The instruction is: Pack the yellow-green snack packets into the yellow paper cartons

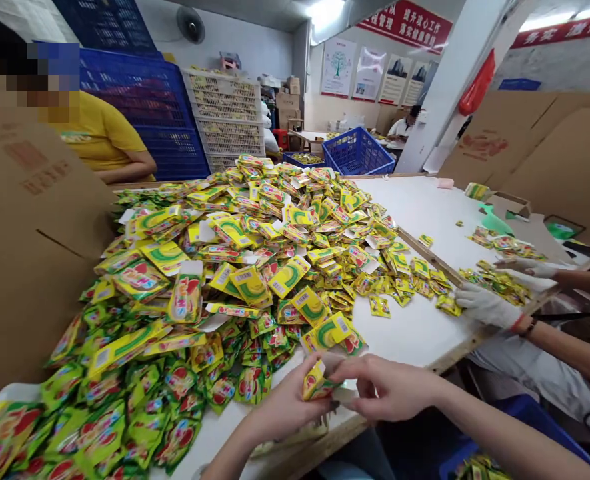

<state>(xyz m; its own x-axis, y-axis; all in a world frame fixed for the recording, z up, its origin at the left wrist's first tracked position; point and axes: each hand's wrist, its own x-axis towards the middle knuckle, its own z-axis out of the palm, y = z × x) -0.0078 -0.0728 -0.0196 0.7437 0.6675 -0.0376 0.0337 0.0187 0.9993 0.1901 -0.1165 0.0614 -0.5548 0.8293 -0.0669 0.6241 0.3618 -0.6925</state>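
My left hand (285, 403) is closed around a small yellow printed box (315, 380) near the table's front edge. My right hand (392, 387) is at the box's right end, its fingers curled and pinching at a pale flap there. Whether anything is inside the box cannot be made out. Just beyond my hands lies a big pile of similar flat yellow boxes (289, 275), many with white end flaps standing up. Green candy sachets (175, 383) spread in front and to the left, and small yellow sachets (379, 307) lie right of the pile.
A cardboard carton (29, 267) stands at the left. At the right, a co-worker's gloved hands (489, 305) handle sachets beyond a wooden strip (429, 255). Another person in a yellow shirt (105, 130) is behind the carton. A blue crate (519, 440) sits below the table's right side.
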